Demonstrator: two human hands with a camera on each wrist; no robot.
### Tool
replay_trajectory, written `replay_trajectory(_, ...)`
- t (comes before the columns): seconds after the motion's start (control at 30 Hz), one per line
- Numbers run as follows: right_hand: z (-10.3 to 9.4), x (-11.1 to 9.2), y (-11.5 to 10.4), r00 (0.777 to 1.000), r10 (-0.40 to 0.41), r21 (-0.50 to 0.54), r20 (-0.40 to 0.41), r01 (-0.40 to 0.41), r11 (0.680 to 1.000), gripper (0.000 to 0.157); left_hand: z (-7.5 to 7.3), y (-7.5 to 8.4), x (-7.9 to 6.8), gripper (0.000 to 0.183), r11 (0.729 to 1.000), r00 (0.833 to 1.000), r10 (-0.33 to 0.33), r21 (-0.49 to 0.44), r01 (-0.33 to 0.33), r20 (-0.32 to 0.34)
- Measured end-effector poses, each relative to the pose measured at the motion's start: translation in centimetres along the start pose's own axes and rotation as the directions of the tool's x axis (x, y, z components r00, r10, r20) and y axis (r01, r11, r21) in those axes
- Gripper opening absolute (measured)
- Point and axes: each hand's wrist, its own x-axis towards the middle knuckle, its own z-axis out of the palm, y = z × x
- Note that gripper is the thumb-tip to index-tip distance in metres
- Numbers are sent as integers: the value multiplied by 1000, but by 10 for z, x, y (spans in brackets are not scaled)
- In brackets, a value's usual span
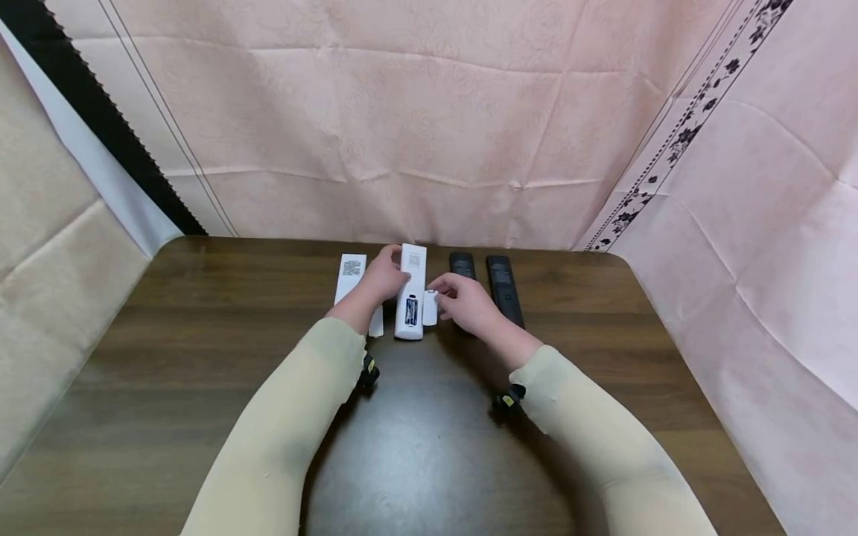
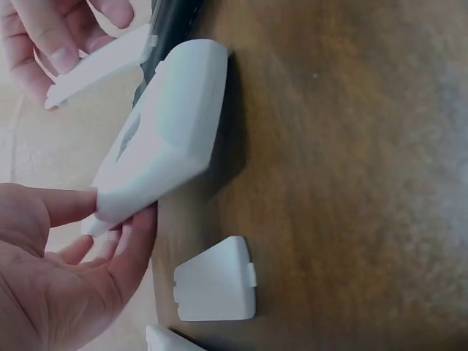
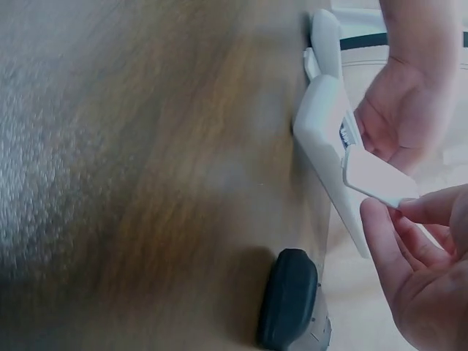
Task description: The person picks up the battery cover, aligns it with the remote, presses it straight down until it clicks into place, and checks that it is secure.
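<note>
A white remote control [image 1: 414, 279] is gripped near its far end by my left hand [image 1: 383, 277], with the thumb on one side. Its back faces up, and the battery compartment [image 1: 411, 311] lies uncovered with batteries inside. In the left wrist view its near end is raised slightly toward the camera. My right hand [image 1: 467, 304] pinches a white battery cover [image 3: 378, 175] between thumb and fingers, close beside the compartment. Left of this remote lies a second white remote control [image 1: 351, 268], partly hidden by my left hand. A loose white battery cover [image 2: 218, 281] rests near it.
Two black remote controls, a nearer-in one [image 1: 462, 264] partly behind my right hand and an outer one [image 1: 505, 289], lie to the right. All stand near the far edge of the brown wooden table [image 1: 221, 320]. Pale pink cloth [image 1: 415, 134] hangs behind it.
</note>
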Motion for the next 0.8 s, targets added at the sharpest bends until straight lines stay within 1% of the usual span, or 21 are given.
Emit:
replay_trajectory(0.1, -2, -2, -1, 1000, -2, 41, -8, 3, 999, 17, 0, -1, -2, 67, 998, 1000, 9, -66, -9, 1)
replay_trajectory(0.23, -2, -3, -2, 1000, -9, 55, -8, 9, 998, 17, 1, -1, -6, 67, 993, 1000, 14, -114, -14, -3)
replay_trajectory(0.43, -1, -5, -4, 1000, -8, 64, -6, 8, 998, 17, 2, 2, -12, 66, 989, 1000, 16, -149, -16, -2)
replay_trajectory(0.6, 0, -6, -7, 1000, -2, 67, -16, 3, 998, 17, 4, 6, -14, 66, 978, 1000, 28, -209, -25, 10)
replay_trajectory(0.8, 3, -6, -8, 1000, -24, 61, -15, 25, 998, 18, 4, 7, -14, 65, 968, 999, 29, -248, -25, 13)
